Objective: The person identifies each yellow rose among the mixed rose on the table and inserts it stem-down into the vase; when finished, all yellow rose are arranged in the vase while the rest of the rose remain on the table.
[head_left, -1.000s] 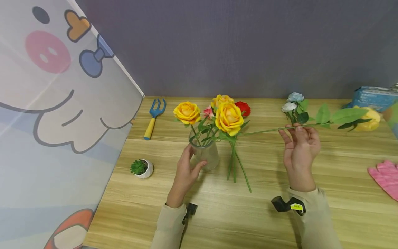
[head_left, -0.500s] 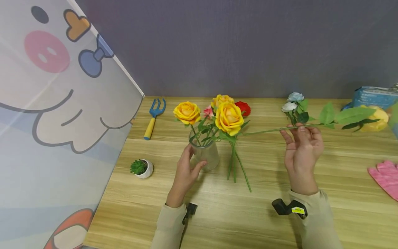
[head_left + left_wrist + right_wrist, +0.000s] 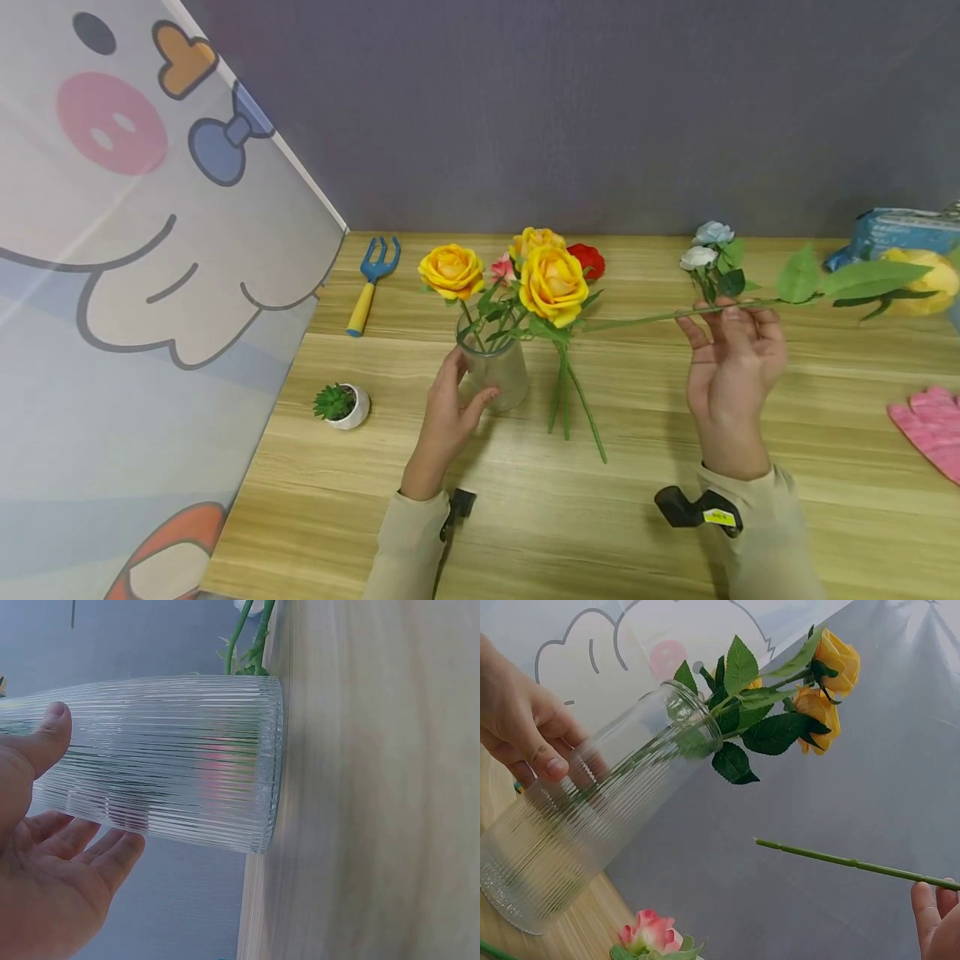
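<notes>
A clear ribbed glass vase [image 3: 495,375] stands upright on the table, with yellow roses [image 3: 553,285] rising from its mouth. My left hand [image 3: 448,417] grips the vase from the left, thumb on one side and fingers on the other; the left wrist view shows this hand [image 3: 64,862] around the glass. Farther right, my right hand [image 3: 731,379] pinches the green stem of another yellow rose [image 3: 926,283], held roughly level above the table. In the right wrist view, the cut end of that stem [image 3: 817,856] points toward the vase, apart from it.
A red flower [image 3: 587,262] and a pink rose [image 3: 651,932] lie by the vase, loose stems [image 3: 585,412] toward me. White and blue flowers [image 3: 705,250], a blue packet [image 3: 877,229] and pink glove [image 3: 930,429] are right; a hand fork [image 3: 367,292] and potted succulent [image 3: 345,406] left.
My right hand has shifted slightly to the right, carrying the held yellow rose with it; its bloom now sits nearer the right edge. My left hand and the vase have stayed in place.
</notes>
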Demonstrator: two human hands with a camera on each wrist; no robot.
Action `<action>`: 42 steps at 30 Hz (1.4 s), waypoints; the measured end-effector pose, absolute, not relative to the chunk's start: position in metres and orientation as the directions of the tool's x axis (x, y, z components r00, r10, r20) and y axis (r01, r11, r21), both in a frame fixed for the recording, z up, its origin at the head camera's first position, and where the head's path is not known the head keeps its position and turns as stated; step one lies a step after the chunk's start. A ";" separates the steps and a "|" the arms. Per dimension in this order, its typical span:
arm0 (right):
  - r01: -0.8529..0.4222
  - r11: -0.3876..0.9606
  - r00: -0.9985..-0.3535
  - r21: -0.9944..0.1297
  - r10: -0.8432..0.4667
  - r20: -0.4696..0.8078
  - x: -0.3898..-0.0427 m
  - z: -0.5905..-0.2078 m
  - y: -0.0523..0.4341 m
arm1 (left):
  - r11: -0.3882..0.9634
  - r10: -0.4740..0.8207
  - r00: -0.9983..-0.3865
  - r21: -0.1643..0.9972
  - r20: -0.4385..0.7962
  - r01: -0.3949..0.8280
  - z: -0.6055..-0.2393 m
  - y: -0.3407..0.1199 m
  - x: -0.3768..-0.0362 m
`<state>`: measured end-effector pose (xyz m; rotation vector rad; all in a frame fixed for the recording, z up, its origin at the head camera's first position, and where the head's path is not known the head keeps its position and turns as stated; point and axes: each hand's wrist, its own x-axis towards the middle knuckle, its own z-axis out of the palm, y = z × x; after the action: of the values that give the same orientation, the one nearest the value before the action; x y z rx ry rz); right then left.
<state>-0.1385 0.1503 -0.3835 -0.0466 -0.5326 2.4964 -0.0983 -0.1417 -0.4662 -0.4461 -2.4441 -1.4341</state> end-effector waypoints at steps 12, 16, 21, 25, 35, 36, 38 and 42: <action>-0.576 -0.707 -0.807 -0.410 0.572 0.149 -0.133 -0.379 0.144 | 0.463 0.126 -0.920 0.798 0.372 0.386 -0.466 -0.142 -0.098; -0.561 -0.749 -0.824 -0.354 0.545 0.153 -0.130 -0.377 0.143 | 0.461 0.128 -0.918 0.797 0.376 0.391 -0.466 -0.142 -0.098; -0.568 -0.751 -0.823 -0.338 0.533 0.197 -0.125 -0.374 0.140 | 0.464 0.127 -0.919 0.796 0.374 0.388 -0.466 -0.141 -0.098; -0.572 -0.749 -0.820 -0.334 0.525 0.228 -0.122 -0.374 0.135 | 0.465 0.127 -0.920 0.797 0.371 0.386 -0.465 -0.142 -0.098; -0.579 -0.738 -0.814 -0.347 0.496 0.302 -0.116 -0.371 0.128 | 0.470 0.130 -0.914 0.788 0.383 0.397 -0.463 -0.142 -0.097; -0.579 -0.738 -0.813 -0.347 0.491 0.312 -0.115 -0.371 0.128 | 0.471 0.130 -0.914 0.787 0.384 0.397 -0.463 -0.142 -0.097; -0.584 -0.731 -0.809 -0.353 0.486 0.331 -0.113 -0.371 0.126 | 0.472 0.128 -0.913 0.786 0.387 0.400 -0.463 -0.142 -0.097; -0.600 -0.710 -0.796 -0.368 0.484 0.364 -0.110 -0.370 0.122 | 0.472 0.126 -0.917 0.791 0.377 0.390 -0.464 -0.142 -0.098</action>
<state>-0.1097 0.1218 -0.3699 0.3224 -0.6385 2.4384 -0.0976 -0.1418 -0.4641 -0.4407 -2.4555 -1.4219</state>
